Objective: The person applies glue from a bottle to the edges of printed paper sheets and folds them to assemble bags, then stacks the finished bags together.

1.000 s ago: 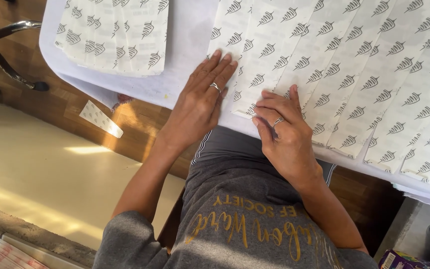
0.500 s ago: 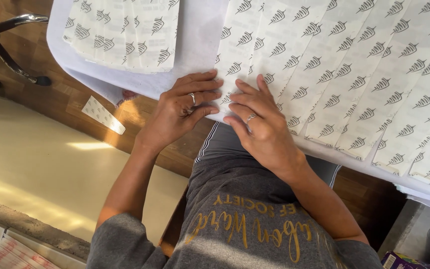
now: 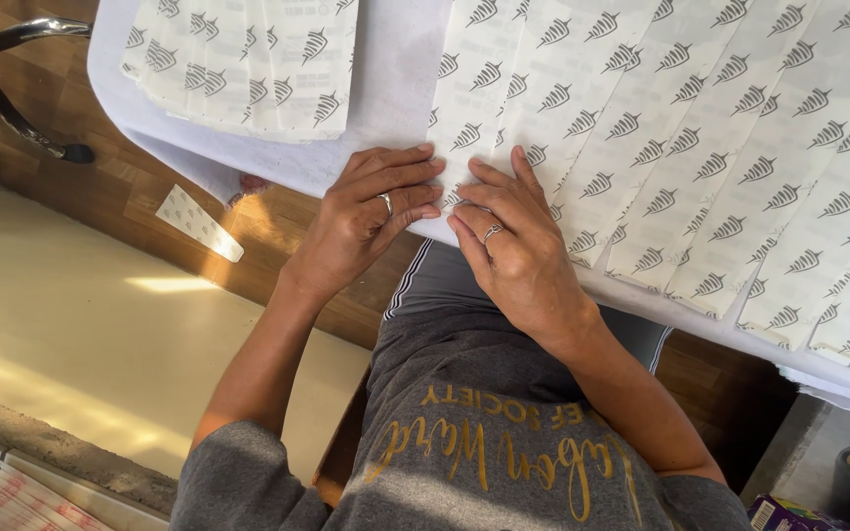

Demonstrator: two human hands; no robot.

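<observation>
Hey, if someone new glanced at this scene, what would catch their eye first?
Probably the fan of overlapping white strips printed with dark leaf-like marks, spread over the right of the white table. At its near edge the left hand and right hand, each with a ring, press flat on the end of one strip. A smaller stack of strips lies upper left.

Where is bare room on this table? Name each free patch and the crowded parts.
One bare white strip of the table runs between the small stack of printed strips at its left end and the wide fan of printed strips. The left hand and right hand crowd its near edge. Right of them, overlapping strips leave no bare table.
</observation>
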